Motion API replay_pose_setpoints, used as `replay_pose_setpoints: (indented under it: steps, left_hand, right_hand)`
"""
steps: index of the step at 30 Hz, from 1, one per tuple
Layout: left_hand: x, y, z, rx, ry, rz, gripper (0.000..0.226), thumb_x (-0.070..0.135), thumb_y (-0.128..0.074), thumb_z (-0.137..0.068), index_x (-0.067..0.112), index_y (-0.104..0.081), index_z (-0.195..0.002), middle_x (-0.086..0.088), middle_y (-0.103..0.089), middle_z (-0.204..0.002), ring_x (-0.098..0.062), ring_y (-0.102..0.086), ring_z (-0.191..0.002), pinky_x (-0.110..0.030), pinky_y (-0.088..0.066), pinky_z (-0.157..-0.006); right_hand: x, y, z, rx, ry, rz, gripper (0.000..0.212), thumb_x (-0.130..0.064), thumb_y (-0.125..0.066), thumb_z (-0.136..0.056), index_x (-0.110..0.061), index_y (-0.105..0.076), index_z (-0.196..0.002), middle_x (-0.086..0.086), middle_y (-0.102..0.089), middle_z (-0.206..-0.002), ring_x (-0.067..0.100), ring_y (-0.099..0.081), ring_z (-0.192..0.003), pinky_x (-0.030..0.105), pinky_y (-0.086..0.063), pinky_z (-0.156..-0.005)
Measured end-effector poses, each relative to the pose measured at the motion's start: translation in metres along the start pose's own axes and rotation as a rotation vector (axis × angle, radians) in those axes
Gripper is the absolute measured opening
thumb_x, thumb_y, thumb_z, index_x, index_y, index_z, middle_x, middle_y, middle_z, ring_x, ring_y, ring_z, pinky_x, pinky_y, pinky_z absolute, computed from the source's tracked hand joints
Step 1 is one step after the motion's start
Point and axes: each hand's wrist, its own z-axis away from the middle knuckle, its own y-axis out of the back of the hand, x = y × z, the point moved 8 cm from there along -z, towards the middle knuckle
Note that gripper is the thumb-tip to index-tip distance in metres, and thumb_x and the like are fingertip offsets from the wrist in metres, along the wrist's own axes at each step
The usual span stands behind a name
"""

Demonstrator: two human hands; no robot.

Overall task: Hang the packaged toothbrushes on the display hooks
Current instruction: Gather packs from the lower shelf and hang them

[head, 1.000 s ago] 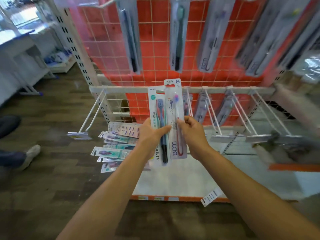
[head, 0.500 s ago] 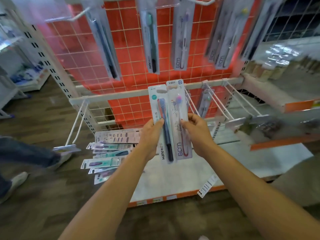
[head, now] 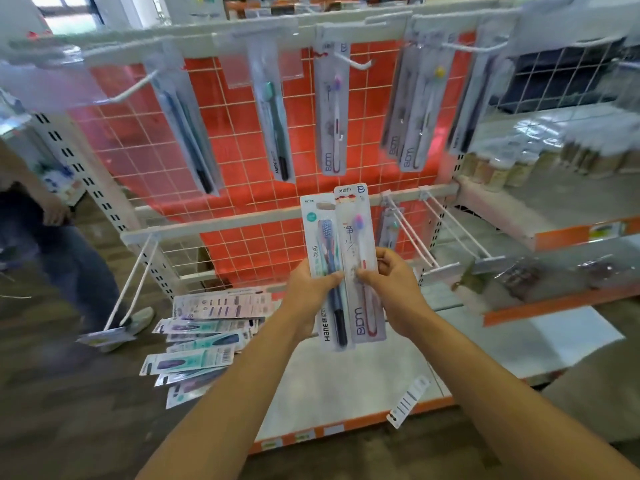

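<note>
Blue-brush toothbrush pack [head: 320,244] is gripped in the left hand [head: 308,289]; the right hand [head: 391,282] pinches a pink-bristled pack [head: 356,216] beside it. Both stand upright before a red grid [head: 242,161].

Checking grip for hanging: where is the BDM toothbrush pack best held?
Probably at mid-height on its right edge, from the right, as the right hand pinches it now. The BDM pack is a long flat card standing upright, so that leaves its top end clear for a hook.

The left hand [head: 308,292] and right hand [head: 394,289] are bare, as are both forearms [head: 225,393].
</note>
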Motion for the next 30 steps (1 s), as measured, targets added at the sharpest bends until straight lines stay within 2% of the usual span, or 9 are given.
replay_pose_setpoints:
  steps: [6,10,13,17,21,24,28,30]
  left_hand:
    - [0.01,-0.037,-0.015,-0.038,-0.011,0.031,0.022,0.005,-0.057,-0.095,0.014,-0.062,-0.114,-0.01,-0.07,-0.113,-0.028,-0.067,-0.105,-0.046,-0.053,-0.094]
    - [0.019,-0.062,-0.026,-0.036,-0.028,0.052,0.022,0.002,-0.06,-0.092,0.015,-0.063,-0.11,-0.009,-0.07,-0.113,-0.028,-0.067,-0.105,-0.048,-0.053,-0.095]
    - [0.021,-0.079,-0.034,-0.022,-0.021,0.07,0.022,0.007,-0.063,-0.092,0.012,-0.063,-0.113,-0.009,-0.071,-0.113,-0.028,-0.068,-0.105,-0.049,-0.052,-0.096]
    - [0.023,-0.099,-0.039,-0.039,0.013,0.122,0.018,0.019,-0.055,-0.099,0.012,-0.066,-0.11,-0.008,-0.074,-0.108,-0.028,-0.068,-0.105,-0.05,-0.05,-0.098]
    - [0.023,-0.106,-0.045,-0.007,0.051,0.148,0.026,0.023,-0.051,-0.1,0.009,-0.064,-0.117,-0.011,-0.073,-0.109,-0.03,-0.068,-0.105,-0.051,-0.05,-0.098]
    - [0.025,-0.105,-0.047,0.034,0.05,0.148,0.028,0.025,-0.05,-0.101,0.011,-0.064,-0.12,-0.01,-0.072,-0.11,-0.03,-0.068,-0.105,-0.051,-0.051,-0.098]
    - [0.028,-0.102,-0.049,0.058,0.029,0.138,0.025,0.023,-0.053,-0.1,0.011,-0.065,-0.117,-0.009,-0.073,-0.11,-0.028,-0.068,-0.105,-0.05,-0.052,-0.096]
    - [0.031,-0.1,-0.049,0.072,0.001,0.093,0.017,0.016,-0.06,-0.095,0.012,-0.066,-0.111,-0.008,-0.073,-0.107,-0.026,-0.069,-0.1,-0.044,-0.056,-0.09]
  right_hand:
    - [-0.014,0.03,-0.019,0.01,0.009,0.052,0.023,-0.005,-0.062,-0.091,-0.017,-0.056,-0.11,0.002,-0.07,-0.106,0.016,-0.069,-0.094,0.034,-0.058,-0.081]
    - [-0.026,0.056,-0.031,0.044,0.03,0.027,0.02,-0.004,-0.061,-0.091,-0.023,-0.058,-0.099,-0.001,-0.071,-0.099,0.015,-0.07,-0.09,0.032,-0.059,-0.077]
    - [-0.031,0.075,-0.04,0.069,0.023,0.002,0.021,-0.004,-0.062,-0.09,-0.023,-0.058,-0.099,-0.001,-0.072,-0.096,0.014,-0.071,-0.086,0.027,-0.058,-0.071]
    - [-0.036,0.094,-0.049,0.081,0.026,-0.016,0.021,-0.002,-0.062,-0.089,-0.02,-0.058,-0.102,-0.001,-0.072,-0.093,0.013,-0.071,-0.082,0.021,-0.056,-0.065]
    - [-0.039,0.103,-0.057,0.076,0.029,0.003,0.021,-0.007,-0.063,-0.09,-0.017,-0.059,-0.108,0.0,-0.073,-0.094,0.012,-0.071,-0.081,0.024,-0.058,-0.067]
    - [-0.041,0.1,-0.061,0.029,0.02,-0.02,0.017,-0.011,-0.055,-0.096,-0.018,-0.061,-0.11,-0.003,-0.073,-0.091,0.011,-0.072,-0.079,0.025,-0.058,-0.066]
    - [-0.042,0.091,-0.067,-0.044,0.017,-0.069,0.019,-0.01,-0.048,-0.099,-0.021,-0.063,-0.101,-0.003,-0.074,-0.087,0.013,-0.072,-0.08,0.026,-0.057,-0.067]
    - [-0.043,0.088,-0.069,-0.069,0.019,-0.077,0.021,-0.009,-0.047,-0.099,-0.022,-0.064,-0.1,-0.003,-0.074,-0.088,0.015,-0.072,-0.082,0.028,-0.058,-0.069]
